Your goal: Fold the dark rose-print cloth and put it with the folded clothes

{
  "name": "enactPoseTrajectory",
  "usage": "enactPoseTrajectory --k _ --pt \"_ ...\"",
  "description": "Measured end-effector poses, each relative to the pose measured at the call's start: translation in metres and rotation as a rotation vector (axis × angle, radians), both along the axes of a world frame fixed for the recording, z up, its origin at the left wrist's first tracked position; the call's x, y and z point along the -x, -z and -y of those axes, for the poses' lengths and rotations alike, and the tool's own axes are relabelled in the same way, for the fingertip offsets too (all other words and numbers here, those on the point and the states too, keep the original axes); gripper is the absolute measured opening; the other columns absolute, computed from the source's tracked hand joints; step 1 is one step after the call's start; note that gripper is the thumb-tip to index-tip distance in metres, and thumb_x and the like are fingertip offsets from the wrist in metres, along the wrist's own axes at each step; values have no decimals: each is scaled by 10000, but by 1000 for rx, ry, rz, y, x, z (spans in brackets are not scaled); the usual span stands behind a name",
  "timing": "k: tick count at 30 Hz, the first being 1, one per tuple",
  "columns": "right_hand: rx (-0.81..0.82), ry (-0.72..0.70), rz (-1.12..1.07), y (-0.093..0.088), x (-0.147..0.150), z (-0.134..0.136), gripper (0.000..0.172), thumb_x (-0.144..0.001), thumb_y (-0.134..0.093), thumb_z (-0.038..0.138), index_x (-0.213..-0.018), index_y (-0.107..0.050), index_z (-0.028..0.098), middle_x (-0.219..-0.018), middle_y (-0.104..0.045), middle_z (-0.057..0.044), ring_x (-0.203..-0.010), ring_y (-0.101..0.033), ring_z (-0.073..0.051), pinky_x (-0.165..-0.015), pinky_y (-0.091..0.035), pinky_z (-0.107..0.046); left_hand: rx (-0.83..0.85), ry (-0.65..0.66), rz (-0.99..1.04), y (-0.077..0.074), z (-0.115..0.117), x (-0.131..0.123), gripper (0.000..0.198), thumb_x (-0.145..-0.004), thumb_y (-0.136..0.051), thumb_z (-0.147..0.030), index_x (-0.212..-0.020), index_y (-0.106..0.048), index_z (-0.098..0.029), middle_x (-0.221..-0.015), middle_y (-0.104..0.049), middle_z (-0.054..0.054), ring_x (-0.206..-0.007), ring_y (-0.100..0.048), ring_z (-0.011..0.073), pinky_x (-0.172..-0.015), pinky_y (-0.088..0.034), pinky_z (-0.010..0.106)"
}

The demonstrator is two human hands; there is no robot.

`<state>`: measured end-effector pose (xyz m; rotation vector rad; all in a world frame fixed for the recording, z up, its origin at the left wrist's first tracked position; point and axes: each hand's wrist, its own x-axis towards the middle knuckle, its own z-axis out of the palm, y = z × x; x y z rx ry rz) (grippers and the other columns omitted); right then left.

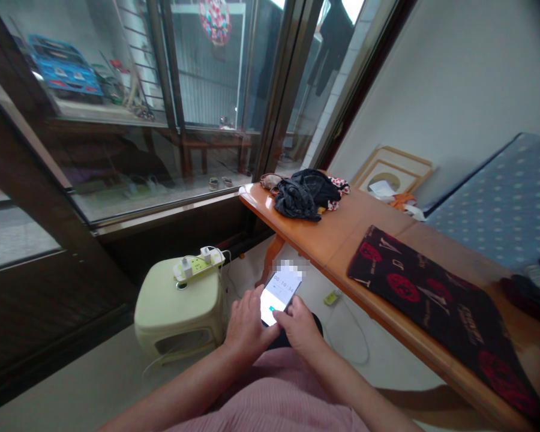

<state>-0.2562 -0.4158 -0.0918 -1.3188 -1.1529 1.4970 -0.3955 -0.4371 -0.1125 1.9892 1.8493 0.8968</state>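
Note:
A smartphone with a bright white screen is held in front of my lap. Its screen shows a timer reading close to 00:10:34, and the top part is blurred out. My left hand grips the phone along its left and lower side. Around the lower right edge is my right hand, its thumb on the screen beside a small teal button. The fingers behind the phone are hidden.
Left of my hands stands a pale green plastic stool bearing a power strip with plugged chargers. A wooden table on the right carries crumpled dark clothes and a patterned dark cloth. Another power strip lies on the floor.

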Motion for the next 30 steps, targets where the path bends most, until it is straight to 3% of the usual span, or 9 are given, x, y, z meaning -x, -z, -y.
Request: enactPoseTrajectory --k 21,30 --pt "35 -15 -54 -6 0 2 343 -720 -707 242 -1024 -552 207 -944 -753 -57 -927 -717 -264 -844 -550 -390 -39 5 12 5 2 -1 649 -790 -625 -360 -1373 -402 -181 -1237 -587 138 -1128 -552 309 -889 -405 420" --pt "58 18 -116 -20 -4 1 260 -769 -699 347 -949 -573 209 -941 -743 -53 -876 -711 -252 -771 -550 -364 -110 36 56 7 0 1 689 -750 -676 -390 -1353 -415 -182 -1241 -585 144 -1137 -544 323 -895 -425 435"
